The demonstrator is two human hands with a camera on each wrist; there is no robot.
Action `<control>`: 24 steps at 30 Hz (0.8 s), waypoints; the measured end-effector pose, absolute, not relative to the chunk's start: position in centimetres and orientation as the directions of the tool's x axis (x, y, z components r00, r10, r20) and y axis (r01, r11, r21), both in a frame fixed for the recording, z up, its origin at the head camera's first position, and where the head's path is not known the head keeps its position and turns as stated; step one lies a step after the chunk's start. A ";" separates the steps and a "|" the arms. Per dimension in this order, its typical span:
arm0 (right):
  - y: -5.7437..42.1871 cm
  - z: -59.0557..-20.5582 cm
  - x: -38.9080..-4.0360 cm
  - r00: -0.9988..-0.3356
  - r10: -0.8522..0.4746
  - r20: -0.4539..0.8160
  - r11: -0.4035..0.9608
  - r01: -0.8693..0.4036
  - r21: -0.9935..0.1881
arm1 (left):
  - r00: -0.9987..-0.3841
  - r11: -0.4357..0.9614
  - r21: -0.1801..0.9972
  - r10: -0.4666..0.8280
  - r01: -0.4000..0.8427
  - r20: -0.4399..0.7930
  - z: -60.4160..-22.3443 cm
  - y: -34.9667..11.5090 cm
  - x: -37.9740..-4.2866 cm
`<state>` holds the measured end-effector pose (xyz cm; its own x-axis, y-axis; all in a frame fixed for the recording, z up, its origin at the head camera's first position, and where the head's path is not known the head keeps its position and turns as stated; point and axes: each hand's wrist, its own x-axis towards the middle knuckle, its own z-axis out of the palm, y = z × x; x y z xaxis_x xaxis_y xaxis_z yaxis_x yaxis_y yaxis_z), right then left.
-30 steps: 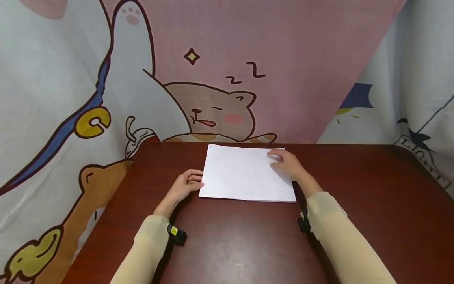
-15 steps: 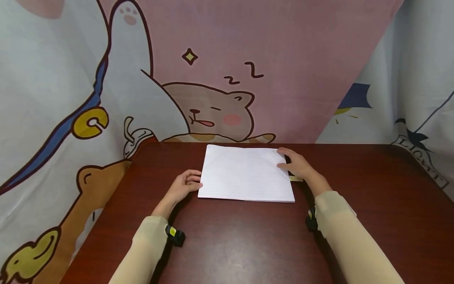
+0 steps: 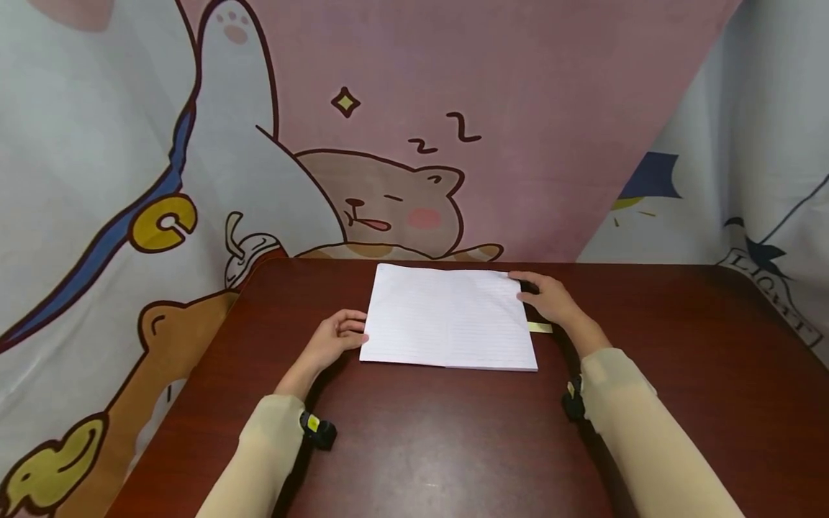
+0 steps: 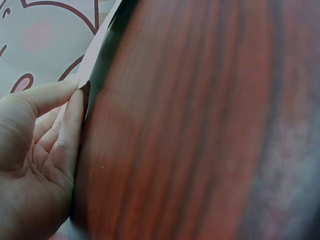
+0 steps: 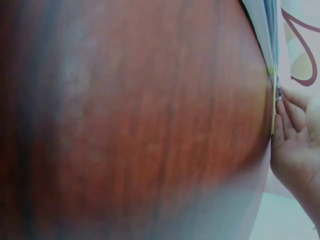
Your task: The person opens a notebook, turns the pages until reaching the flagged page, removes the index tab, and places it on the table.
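Notebook (image 3: 447,320) lies open, lined pages up, on the worktop (image 3: 427,439), toward the far edge and in front of the printed backdrop (image 3: 518,108). Gutter runs roughly down the middle.

Left hand (image 3: 333,338): narrow, thumb and fingertips pinching the left edge, below mid-height in the head view. Left wrist view backs this up: thumb and forefinger meet on the edge, dark cover side visible next to them.

Right hand (image 3: 547,298): at the right edge, close to the far right corner. Right wrist view has its fingertips narrowed on the edge, so I read it as a pinch; can't tell how many leaves are in it. Leaves look slightly parted there. Yellow strip (image 3: 540,327) sticks out past the right edge, just on the near side of that hand. Can't see what it's attached to.

Handling, my read: light, floppy, thin paper stock. Single leaves will bend, crease or tear easily; the block with cover should be a bit stiffer, flexing most at the gutter. Smooth pages may slide over each other under a loose pinch. Best hold is a full-thickness pinch, thumb on top, fingers under the cover, about mid-height on each outer edge. Right grip sits near the corner, so that side could sag or twist. Avoid gripping by the strip.
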<state>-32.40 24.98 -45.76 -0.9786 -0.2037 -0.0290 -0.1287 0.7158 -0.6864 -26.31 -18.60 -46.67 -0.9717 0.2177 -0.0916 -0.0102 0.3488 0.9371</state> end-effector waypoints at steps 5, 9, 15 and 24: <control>25.0 -46.0 -32.5 -0.986 -0.167 0.004 0.700 -0.121 -0.703 | -0.972 0.354 0.935 0.217 -0.003 -0.086 -47.0 -18.8 -26.2; 25.1 -46.1 -32.6 -0.991 -0.135 0.013 0.671 -0.101 -0.734 | -0.973 0.354 0.935 0.220 0.010 -0.073 -47.0 -18.8 -26.2; 25.3 -46.0 -32.7 -0.994 -0.109 0.011 0.648 -0.079 -0.757 | -0.974 0.360 0.933 0.213 0.005 -0.077 -46.9 -18.6 -26.2; 25.1 -46.2 -32.7 -0.998 -0.057 0.023 0.613 -0.053 -0.789 | -0.973 0.359 0.933 0.217 0.007 -0.076 -47.0 -18.6 -26.4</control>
